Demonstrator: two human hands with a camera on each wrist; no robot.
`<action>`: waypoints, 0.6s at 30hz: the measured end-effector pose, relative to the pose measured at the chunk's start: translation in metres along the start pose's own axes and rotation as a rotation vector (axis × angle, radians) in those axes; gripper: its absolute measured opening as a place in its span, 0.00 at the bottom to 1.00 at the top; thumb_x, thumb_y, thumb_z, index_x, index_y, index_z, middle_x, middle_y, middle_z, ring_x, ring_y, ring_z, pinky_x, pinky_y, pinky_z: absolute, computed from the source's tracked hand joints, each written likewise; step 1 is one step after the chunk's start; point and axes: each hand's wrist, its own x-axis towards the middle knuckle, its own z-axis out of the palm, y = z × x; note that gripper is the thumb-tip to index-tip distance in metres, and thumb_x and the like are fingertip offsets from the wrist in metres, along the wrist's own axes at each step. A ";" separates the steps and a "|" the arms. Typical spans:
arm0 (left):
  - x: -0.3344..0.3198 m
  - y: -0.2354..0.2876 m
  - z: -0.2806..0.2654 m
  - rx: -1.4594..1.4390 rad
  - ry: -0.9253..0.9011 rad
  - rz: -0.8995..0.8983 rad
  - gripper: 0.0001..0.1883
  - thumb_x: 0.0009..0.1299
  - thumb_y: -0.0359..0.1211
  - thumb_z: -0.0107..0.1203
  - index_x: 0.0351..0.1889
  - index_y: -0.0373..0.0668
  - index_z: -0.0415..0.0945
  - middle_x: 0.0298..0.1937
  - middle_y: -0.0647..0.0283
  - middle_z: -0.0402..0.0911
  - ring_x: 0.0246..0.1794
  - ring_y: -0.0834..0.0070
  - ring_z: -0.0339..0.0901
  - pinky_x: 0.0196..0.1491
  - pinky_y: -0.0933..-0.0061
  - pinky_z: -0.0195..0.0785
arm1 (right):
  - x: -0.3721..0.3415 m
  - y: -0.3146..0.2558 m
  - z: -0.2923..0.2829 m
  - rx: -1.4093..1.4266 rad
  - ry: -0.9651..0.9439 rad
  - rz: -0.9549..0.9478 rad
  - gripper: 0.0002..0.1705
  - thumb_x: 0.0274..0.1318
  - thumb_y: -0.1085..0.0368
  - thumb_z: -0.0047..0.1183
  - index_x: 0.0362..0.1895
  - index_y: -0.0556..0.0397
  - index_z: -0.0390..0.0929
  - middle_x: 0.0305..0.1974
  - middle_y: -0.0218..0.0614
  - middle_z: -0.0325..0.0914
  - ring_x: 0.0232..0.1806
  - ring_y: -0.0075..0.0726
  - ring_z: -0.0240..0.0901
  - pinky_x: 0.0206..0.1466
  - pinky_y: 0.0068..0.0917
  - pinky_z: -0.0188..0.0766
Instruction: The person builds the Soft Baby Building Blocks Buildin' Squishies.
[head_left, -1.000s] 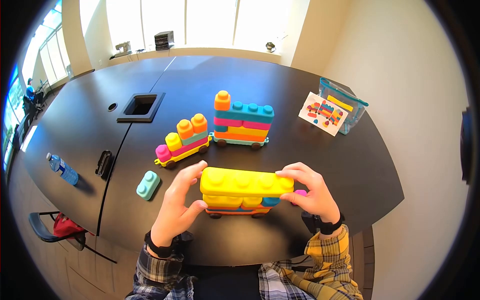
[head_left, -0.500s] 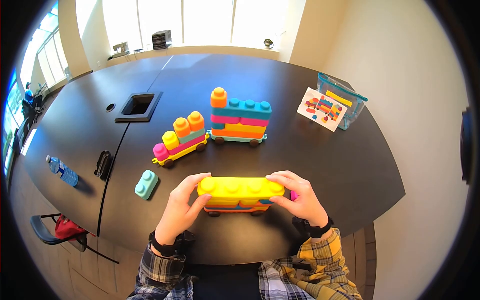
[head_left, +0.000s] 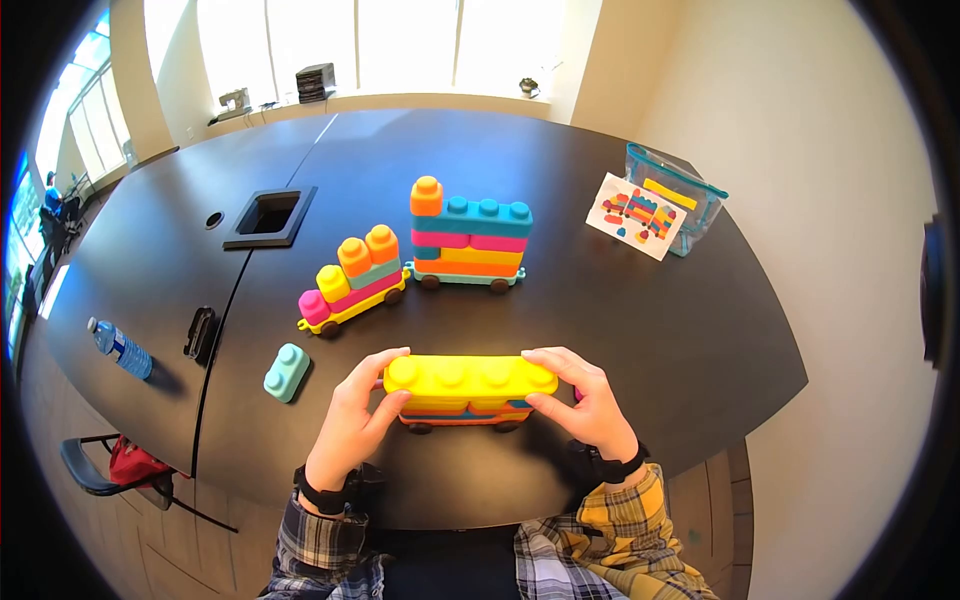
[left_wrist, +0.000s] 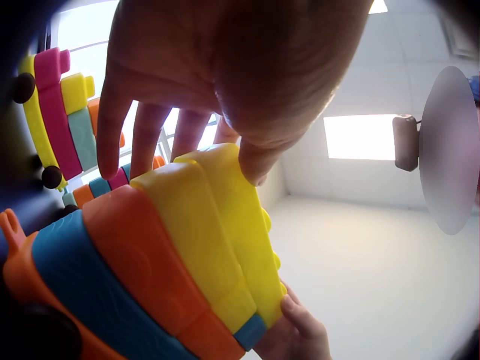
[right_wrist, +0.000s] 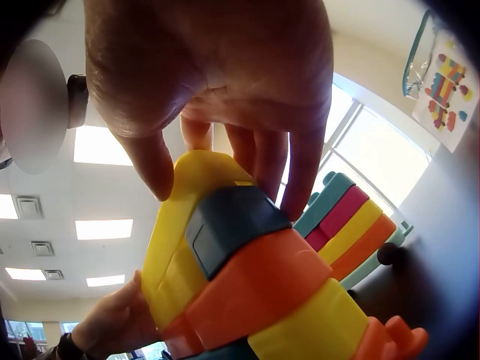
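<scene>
A long yellow block [head_left: 470, 374] with several studs lies along the top of a toy wagon [head_left: 460, 419] on dark wheels. My left hand [head_left: 350, 420] pinches the block's left end, thumb on the near side and fingers on the far side. At the other end my right hand [head_left: 592, 408] pinches it the same way. The left wrist view shows the block flush along the yellow layer [left_wrist: 191, 232] below it. Under that come an orange layer [left_wrist: 146, 259], a blue layer [left_wrist: 90, 289] and an orange base. My right hand mostly hides a pink block [head_left: 578, 394].
A teal block [head_left: 287, 373] lies left of my hands. Behind stand a small stepped wagon [head_left: 352, 290] and a taller wagon [head_left: 470, 242], end to end. A picture card [head_left: 634, 215] leans on a clear pouch [head_left: 690, 200]. A water bottle [head_left: 120, 348] lies far left.
The yellow block has come down onto the wagon's top, closing the gap beneath it. My right hand has moved left and down with it. The head view has shifted slightly.
</scene>
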 end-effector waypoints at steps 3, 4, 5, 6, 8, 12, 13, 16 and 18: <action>0.000 0.002 -0.001 0.020 -0.003 -0.011 0.24 0.77 0.27 0.59 0.71 0.40 0.73 0.64 0.55 0.82 0.65 0.64 0.80 0.67 0.64 0.73 | -0.001 0.000 0.002 0.018 0.002 0.005 0.30 0.61 0.69 0.69 0.68 0.54 0.80 0.60 0.44 0.83 0.62 0.46 0.80 0.69 0.37 0.72; 0.000 0.003 0.000 0.012 -0.009 -0.006 0.24 0.77 0.27 0.59 0.71 0.40 0.73 0.65 0.55 0.81 0.65 0.64 0.80 0.66 0.64 0.74 | -0.001 0.000 0.003 0.011 0.009 0.004 0.30 0.61 0.69 0.69 0.68 0.54 0.80 0.60 0.44 0.83 0.63 0.46 0.80 0.69 0.37 0.72; 0.000 0.003 -0.001 0.005 -0.013 -0.001 0.24 0.77 0.26 0.58 0.72 0.40 0.73 0.65 0.55 0.81 0.65 0.64 0.81 0.66 0.64 0.74 | -0.002 0.000 0.004 0.006 0.014 0.003 0.30 0.61 0.69 0.69 0.68 0.54 0.80 0.61 0.44 0.82 0.63 0.46 0.79 0.69 0.37 0.72; -0.001 0.004 -0.004 0.009 -0.004 -0.007 0.24 0.77 0.26 0.58 0.72 0.40 0.73 0.65 0.55 0.81 0.65 0.64 0.81 0.66 0.64 0.74 | -0.002 -0.001 0.004 0.011 0.006 -0.001 0.30 0.61 0.69 0.69 0.68 0.54 0.80 0.61 0.44 0.82 0.63 0.46 0.79 0.69 0.37 0.72; -0.003 0.006 -0.011 0.100 -0.057 -0.008 0.27 0.76 0.27 0.58 0.73 0.39 0.71 0.68 0.51 0.78 0.70 0.59 0.77 0.71 0.60 0.70 | -0.002 -0.002 0.005 -0.004 0.018 0.022 0.30 0.61 0.69 0.68 0.69 0.54 0.79 0.61 0.45 0.82 0.64 0.47 0.79 0.69 0.37 0.72; -0.014 -0.017 -0.045 0.540 0.095 -0.008 0.32 0.73 0.33 0.62 0.75 0.40 0.69 0.75 0.46 0.72 0.79 0.48 0.64 0.80 0.53 0.55 | -0.001 0.000 0.005 -0.010 0.011 0.009 0.31 0.62 0.68 0.68 0.69 0.53 0.78 0.61 0.45 0.82 0.64 0.47 0.79 0.69 0.38 0.72; -0.017 -0.023 -0.055 0.704 0.162 -0.065 0.36 0.70 0.38 0.68 0.75 0.39 0.69 0.76 0.45 0.71 0.77 0.46 0.65 0.78 0.52 0.59 | -0.002 0.001 0.005 -0.009 0.012 0.009 0.31 0.62 0.68 0.68 0.70 0.53 0.78 0.61 0.45 0.82 0.64 0.47 0.79 0.69 0.38 0.71; -0.030 -0.064 -0.092 0.886 0.219 -0.268 0.42 0.61 0.42 0.76 0.72 0.40 0.71 0.67 0.45 0.75 0.68 0.44 0.72 0.70 0.51 0.68 | -0.003 0.002 0.006 -0.014 0.012 0.010 0.31 0.63 0.67 0.68 0.70 0.53 0.77 0.62 0.46 0.81 0.64 0.48 0.79 0.69 0.37 0.71; -0.034 -0.090 -0.113 0.929 0.207 -0.307 0.36 0.58 0.40 0.78 0.63 0.40 0.76 0.54 0.49 0.80 0.55 0.48 0.79 0.59 0.52 0.73 | -0.003 0.002 0.007 -0.017 0.010 0.013 0.32 0.62 0.67 0.68 0.71 0.53 0.77 0.62 0.46 0.81 0.64 0.48 0.79 0.69 0.37 0.71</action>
